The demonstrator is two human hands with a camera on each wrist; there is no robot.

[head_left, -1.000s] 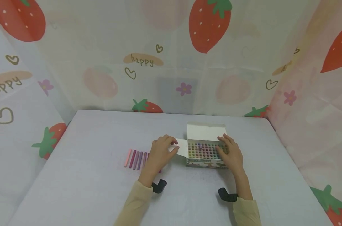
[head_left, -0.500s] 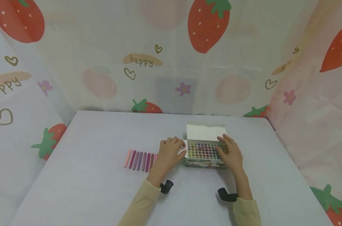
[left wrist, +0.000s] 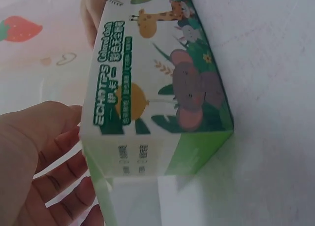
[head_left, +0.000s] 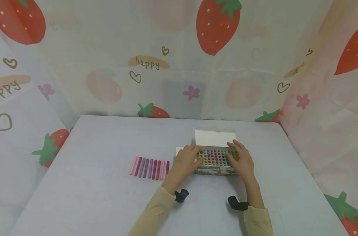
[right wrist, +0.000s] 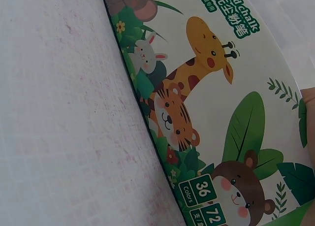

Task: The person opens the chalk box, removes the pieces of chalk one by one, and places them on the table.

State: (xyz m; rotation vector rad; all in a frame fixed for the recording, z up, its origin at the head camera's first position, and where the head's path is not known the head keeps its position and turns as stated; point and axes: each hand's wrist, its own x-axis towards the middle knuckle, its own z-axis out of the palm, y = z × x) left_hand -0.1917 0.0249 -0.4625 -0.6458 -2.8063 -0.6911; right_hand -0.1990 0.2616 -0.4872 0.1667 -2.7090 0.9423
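Observation:
An open box of coloured chalk stands on the table, printed with cartoon animals on its front. Rows of upright chalk sticks fill it; one purple stick pokes up above the others. My left hand is at the box's left end, thumb and fingers spread apart and loosely bent over the edge. Nothing shows between them in the left wrist view, where the hand lies beside the box. My right hand rests over the box's right end, fingers spread, covering some sticks there. Whether its fingertips touch chalk is hidden.
Left of the box, several pink, purple and brown chalk sticks lie side by side in a row. The box's white lid stands raised at the back, and a side flap sticks out left. Strawberry-print cloth surrounds the white table.
My left hand has moved right, from over the side flap to the box's left end, uncovering more of the chalk row. The right hand has stayed in place.

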